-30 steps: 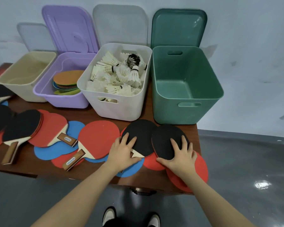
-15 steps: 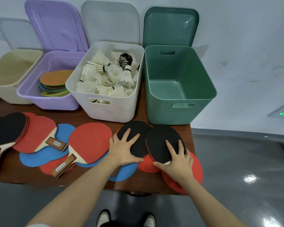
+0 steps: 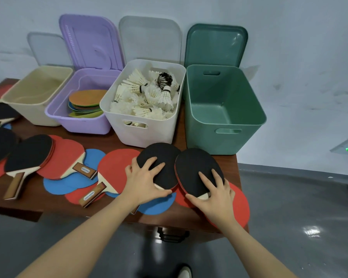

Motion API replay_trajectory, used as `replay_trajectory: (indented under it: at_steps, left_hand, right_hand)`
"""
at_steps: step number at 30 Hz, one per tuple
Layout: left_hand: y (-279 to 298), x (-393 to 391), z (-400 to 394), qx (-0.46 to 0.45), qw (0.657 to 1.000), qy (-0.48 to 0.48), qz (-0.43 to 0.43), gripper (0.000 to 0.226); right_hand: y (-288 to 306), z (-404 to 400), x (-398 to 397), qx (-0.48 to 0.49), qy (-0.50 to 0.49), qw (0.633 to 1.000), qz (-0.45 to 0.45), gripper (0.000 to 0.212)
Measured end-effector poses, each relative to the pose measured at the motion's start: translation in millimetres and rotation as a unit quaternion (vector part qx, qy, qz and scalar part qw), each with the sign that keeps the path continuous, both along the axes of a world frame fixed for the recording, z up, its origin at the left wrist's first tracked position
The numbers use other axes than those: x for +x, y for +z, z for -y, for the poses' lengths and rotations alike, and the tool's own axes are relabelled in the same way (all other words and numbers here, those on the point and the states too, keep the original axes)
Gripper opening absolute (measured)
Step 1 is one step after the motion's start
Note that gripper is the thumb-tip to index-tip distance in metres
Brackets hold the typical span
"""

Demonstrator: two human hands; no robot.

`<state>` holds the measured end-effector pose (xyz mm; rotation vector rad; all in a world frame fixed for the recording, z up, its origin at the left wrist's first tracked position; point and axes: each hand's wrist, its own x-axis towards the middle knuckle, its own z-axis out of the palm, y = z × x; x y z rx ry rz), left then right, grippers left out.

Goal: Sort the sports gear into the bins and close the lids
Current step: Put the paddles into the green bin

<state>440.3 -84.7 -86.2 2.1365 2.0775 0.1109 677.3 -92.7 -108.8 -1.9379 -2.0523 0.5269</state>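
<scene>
Two black-faced table tennis paddles lie side by side at the table's front right, before the empty green bin [image 3: 225, 137]. My left hand [image 3: 145, 181] rests with spread fingers on the left paddle [image 3: 161, 155], its thumb by the neck. In the same way my right hand [image 3: 215, 193] lies flat on the right paddle [image 3: 195, 167]. Both paddle handles are hidden under my hands. More paddles [image 3: 117, 173], red and black, lie across the table to the left on blue [image 3: 58, 185] and red discs [image 3: 239, 209].
Four open bins stand in a row at the back: beige [image 3: 36, 109], purple [image 3: 82, 123] holding flat coloured discs, white [image 3: 141, 135] full of shuttlecocks, then green. Their lids lean against the wall behind. The table's right edge [image 3: 237, 177] is just past my right hand.
Both hands stay on the two black paddles with hardly any shift. The view has moved slightly.
</scene>
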Motion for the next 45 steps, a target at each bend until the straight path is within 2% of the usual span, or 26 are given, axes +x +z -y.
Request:
replay_trajectory:
  at_steps: [8, 15, 18, 21, 25, 32, 35, 38, 45]
  left_hand:
    - [36.8, -47.4, 24.1, 0.141, 0.989, -0.018, 0.033, 0.088]
    - [84.8, -60.4, 9.2, 0.268, 0.96, -0.021, 0.075, 0.084]
    - [107.5, -55.9, -10.3, 0.297, 0.952, -0.014, 0.08, 0.083]
    - [134.3, -48.7, -38.0, 0.268, 0.96, 0.009, 0.079, 0.088]
    - [157.7, -34.6, -81.2, 0.208, 0.977, 0.036, 0.042, 0.097]
    - [185.4, -0.8, -161.0, 0.198, 0.979, 0.049, -0.005, 0.089]
    - [188.4, 11.7, -185.8, 0.189, 0.979, 0.072, -0.002, 0.088]
    - [184.3, 16.8, -203.3, 0.181, 0.98, 0.083, -0.004, 0.089]
    - [171.0, 16.3, -236.2, 0.164, 0.982, 0.095, 0.01, 0.087]
  right_hand:
    - [40.8, 17.5, -43.9, 0.134, 0.019, 0.99, -0.041, 0.078]
    - [89.1, 4.3, -64.6, 0.238, -0.008, 0.97, -0.055, 0.077]
    - [112.6, -18.2, -61.7, 0.272, -0.01, 0.961, -0.059, 0.076]
    - [134.9, -49.7, -50.4, 0.282, -0.016, 0.956, -0.08, 0.077]
    - [158.5, -101.0, -24.9, 0.258, -0.036, 0.963, -0.069, 0.077]
    - [172.1, -192.4, 8.0, 0.201, -0.088, 0.974, -0.055, 0.077]
    - [160.3, -226.3, 13.6, 0.121, -0.087, 0.988, -0.051, 0.081]
    - [138.7, -249.9, 9.7, 0.046, -0.066, 0.997, -0.01, 0.084]
    - [102.1, -291.6, -2.3, -0.057, -0.058, 0.997, 0.007, 0.089]
